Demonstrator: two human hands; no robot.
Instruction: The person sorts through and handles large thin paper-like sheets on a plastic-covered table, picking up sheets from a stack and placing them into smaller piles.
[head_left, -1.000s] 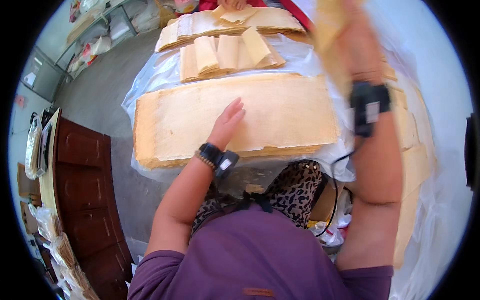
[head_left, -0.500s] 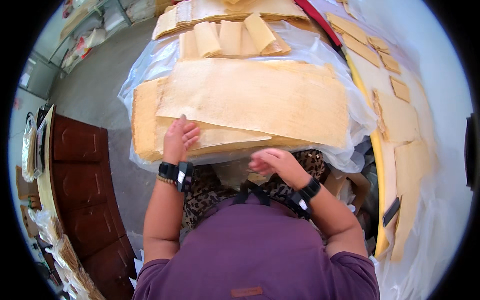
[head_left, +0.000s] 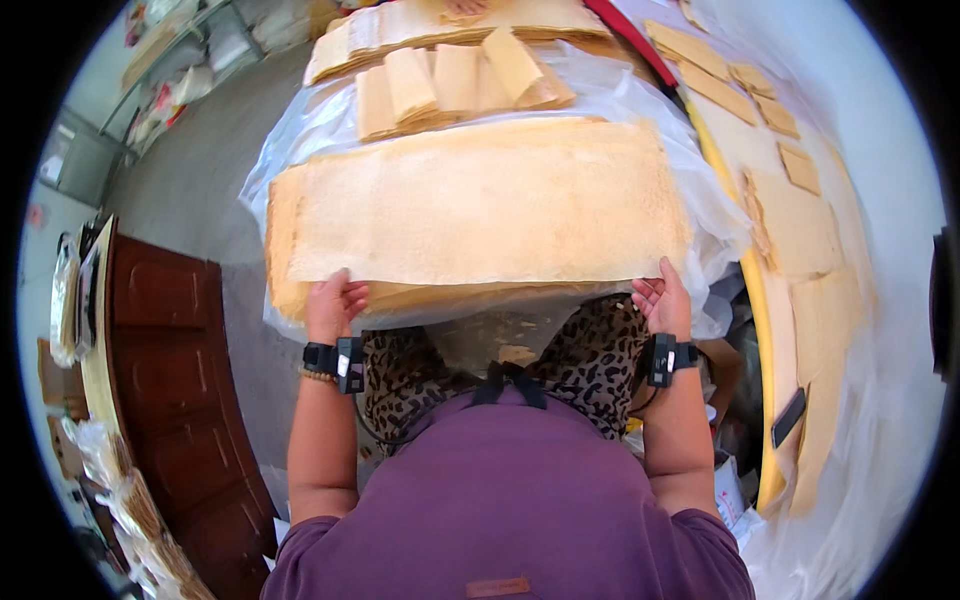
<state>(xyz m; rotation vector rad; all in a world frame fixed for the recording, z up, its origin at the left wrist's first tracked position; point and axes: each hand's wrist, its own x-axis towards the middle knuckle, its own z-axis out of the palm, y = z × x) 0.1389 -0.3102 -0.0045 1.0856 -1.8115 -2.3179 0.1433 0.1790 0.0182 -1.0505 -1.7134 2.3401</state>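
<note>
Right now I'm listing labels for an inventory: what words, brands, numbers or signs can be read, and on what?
None can be read with certainty.
Brown patch on the purple shirt: lettering too small.
Pale package, lower right: marks too small.
Wrist devices: no legible text.
Top sheet: no print seen.

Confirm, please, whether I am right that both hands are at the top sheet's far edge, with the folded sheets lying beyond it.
Not quite: the head view shows the left hand and right hand at the near edge of the top sheet. The folded sheets do lie beyond it.
</note>
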